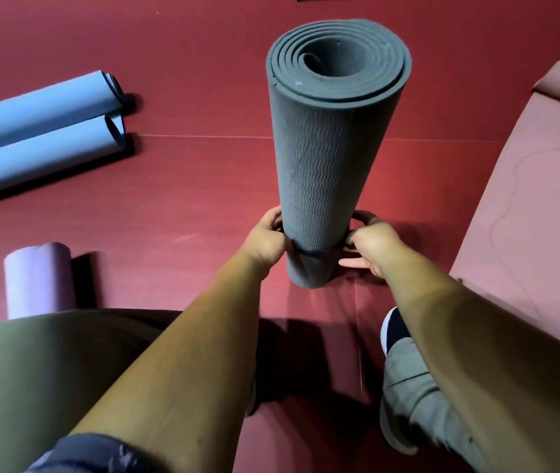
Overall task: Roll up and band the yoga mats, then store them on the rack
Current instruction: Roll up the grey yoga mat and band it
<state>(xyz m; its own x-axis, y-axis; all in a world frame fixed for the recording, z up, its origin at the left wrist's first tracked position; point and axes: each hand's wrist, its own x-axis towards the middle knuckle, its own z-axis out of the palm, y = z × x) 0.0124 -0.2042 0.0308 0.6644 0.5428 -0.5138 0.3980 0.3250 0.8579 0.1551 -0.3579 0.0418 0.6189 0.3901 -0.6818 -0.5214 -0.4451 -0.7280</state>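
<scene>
Grey mat: fully rolled, stood on end on the red floor, top spiral facing the camera. Upright probably because a loop slides over a free end more easily than under a roll lying flat.

Band: dark, thin, circling the roll near its bottom end. It sits snug across the front, and a slack loop stands clear of the mat on the right side.

Left hand: pressed to the left flank of the roll at band height, fingers curled in; grip narrow, pinching the band there. It also seems to steady the roll against tipping.

Right hand: on the opposite flank, thumb and forefinger hooked through the slack loop, lower fingers spread loosely beneath. Fingertips behind the roll are hidden, so how much band each hand holds is uncertain.

Judgement: banding step in hand, with the hands opposed so the pull stays even and the roll does not unwind. One band low down leaves the top coils free to loosen. A second band, or shifting this one higher, would likely be needed.

Around:
- Two blue mats rolled and lying side by side, far left.
- Lilac mat rolled, near the person's left leg.
- Pink mat lying mostly flat at right, far end curled, so not yet rolled.

No rack in view; storing not begun for this mat.
</scene>
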